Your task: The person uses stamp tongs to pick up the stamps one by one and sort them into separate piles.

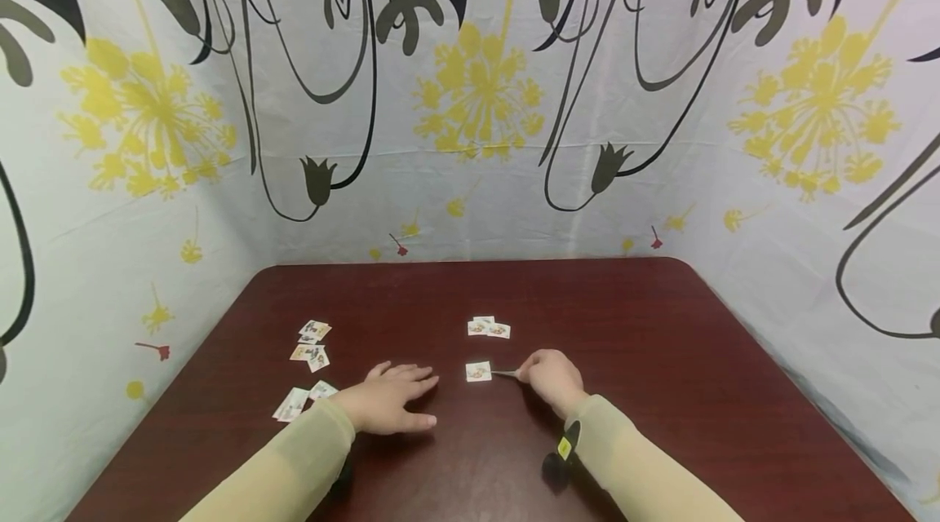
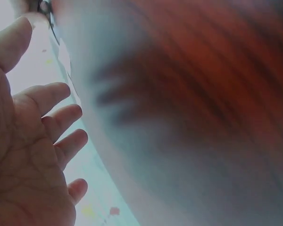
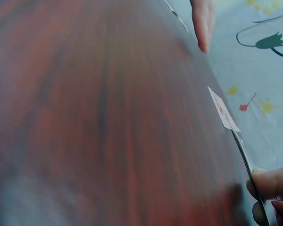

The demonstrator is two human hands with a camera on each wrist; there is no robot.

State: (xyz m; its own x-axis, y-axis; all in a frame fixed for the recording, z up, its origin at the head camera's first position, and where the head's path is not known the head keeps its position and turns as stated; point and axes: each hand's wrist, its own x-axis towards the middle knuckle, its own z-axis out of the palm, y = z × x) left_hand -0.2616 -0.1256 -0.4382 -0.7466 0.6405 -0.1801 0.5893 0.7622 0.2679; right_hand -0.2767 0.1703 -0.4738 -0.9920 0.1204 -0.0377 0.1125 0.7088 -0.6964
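My right hand (image 1: 554, 379) pinches slim metal tweezers (image 1: 505, 373) between thumb and fingers. Their tips meet the right edge of a small white picture card (image 1: 478, 372), low over the table in front of me. In the right wrist view the tweezers (image 3: 245, 162) reach up to the tilted card (image 3: 224, 112). My left hand (image 1: 392, 400) is spread palm down to the left of that card, holding nothing. Its palm and loosely extended fingers (image 2: 61, 120) show in the left wrist view, above the table's blurred reflection.
Beyond the card lies a small overlapping group of picture cards (image 1: 488, 328). More card groups lie at the left: one far (image 1: 314, 330), one in the middle (image 1: 311, 354), one near (image 1: 294, 404), partly behind my left forearm. Patterned cloth (image 1: 477, 212) surrounds the dark red table (image 1: 624, 302).
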